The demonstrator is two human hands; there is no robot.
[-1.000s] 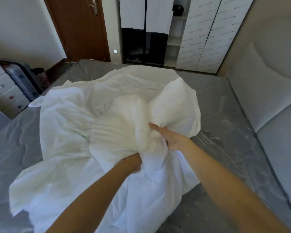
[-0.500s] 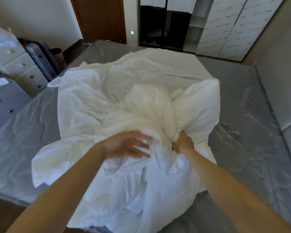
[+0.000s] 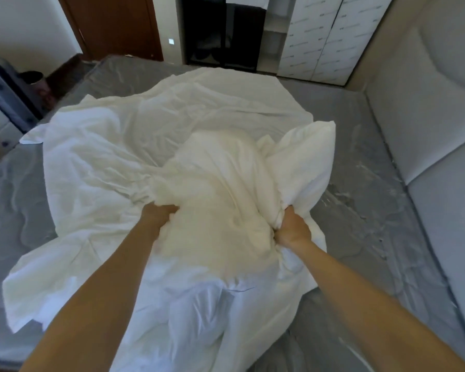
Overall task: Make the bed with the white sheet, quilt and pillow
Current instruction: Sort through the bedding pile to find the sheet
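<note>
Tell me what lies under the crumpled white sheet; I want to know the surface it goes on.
The white sheet lies on a grey plastic-wrapped mattress, visible all around it. Whatever lies beneath the sheet's middle is covered.

Both forearms are bare to the frame's edge, with no sleeves, watch or rings visible.

No legible text anywhere. The white wardrobe doors (image 3: 330,36) carry rows of small grey printed marks, likely repeated wording on a protective film, but too small and blurred to read. No labels, brands, numbers or signs readable on anything else in view.
</note>
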